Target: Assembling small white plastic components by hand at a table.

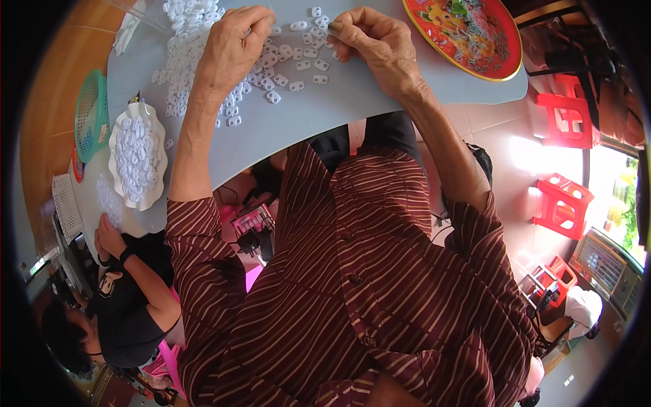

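Trouble I foresee: rounded white two-holed plastic pieces point(303, 66) scattering if the right hand point(381, 51), fingertips together, brushes them; whether the left hand point(234, 44) grips anything, I can't tell

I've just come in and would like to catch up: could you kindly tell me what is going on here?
A person in a striped shirt is at a grey table, handling small white two-holed pieces. The left hand is curled at the main pile, its fingers partly hidden. The right hand has its fingers drawn together beside loose pieces; whether it grips one is unclear. A red plate of small metallic-looking bits is at the right, a scalloped white dish of white pieces at the left.
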Available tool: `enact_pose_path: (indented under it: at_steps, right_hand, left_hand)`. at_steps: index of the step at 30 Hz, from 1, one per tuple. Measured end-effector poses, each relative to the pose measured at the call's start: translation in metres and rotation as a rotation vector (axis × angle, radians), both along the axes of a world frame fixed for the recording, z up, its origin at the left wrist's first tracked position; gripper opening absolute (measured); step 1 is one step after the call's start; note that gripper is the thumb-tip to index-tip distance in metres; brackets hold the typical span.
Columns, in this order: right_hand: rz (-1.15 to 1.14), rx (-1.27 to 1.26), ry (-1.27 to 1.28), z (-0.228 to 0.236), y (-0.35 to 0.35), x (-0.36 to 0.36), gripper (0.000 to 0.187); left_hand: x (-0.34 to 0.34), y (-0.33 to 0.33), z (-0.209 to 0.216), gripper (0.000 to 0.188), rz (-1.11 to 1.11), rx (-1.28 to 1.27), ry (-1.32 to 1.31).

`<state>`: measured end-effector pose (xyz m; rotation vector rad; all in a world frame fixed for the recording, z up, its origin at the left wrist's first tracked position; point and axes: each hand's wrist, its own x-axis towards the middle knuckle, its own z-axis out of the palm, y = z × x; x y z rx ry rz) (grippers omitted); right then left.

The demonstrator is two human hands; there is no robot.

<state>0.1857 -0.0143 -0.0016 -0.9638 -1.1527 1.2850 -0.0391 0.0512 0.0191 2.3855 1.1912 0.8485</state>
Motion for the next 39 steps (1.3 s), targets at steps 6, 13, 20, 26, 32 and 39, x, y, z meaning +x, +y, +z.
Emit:
enact_pose_path:
  at_steps: [6,13,20,26,32,39]
  right_hand:
    - [0.043,0.082,-0.122,-0.002,0.000,0.002,0.021]
    - [0.020,0.081,-0.170,-0.002,0.000,0.001,0.024]
    - [0.003,0.101,-0.075,-0.003,-0.001,0.003,0.023]
    - [-0.070,0.213,0.108,-0.003,0.004,-0.001,0.024]
    - [-0.058,0.174,0.005,0.001,0.001,0.001,0.023]
    - [-0.079,0.196,0.025,-0.001,0.001,0.001,0.023]
  left_hand:
    - [0.015,0.009,-0.013,0.016,-0.097,0.172,0.150]
    - [0.028,0.008,-0.018,0.025,-0.142,0.224,0.177]
    - [0.045,-0.007,-0.014,0.013,-0.016,0.084,-0.226]
    - [0.049,-0.019,-0.007,0.027,-0.190,-0.580,-0.533]
    - [0.057,-0.029,-0.014,0.025,-0.188,-0.673,-0.726]
    - [0.055,-0.028,-0.014,0.021,-0.230,-0.722,-0.723]
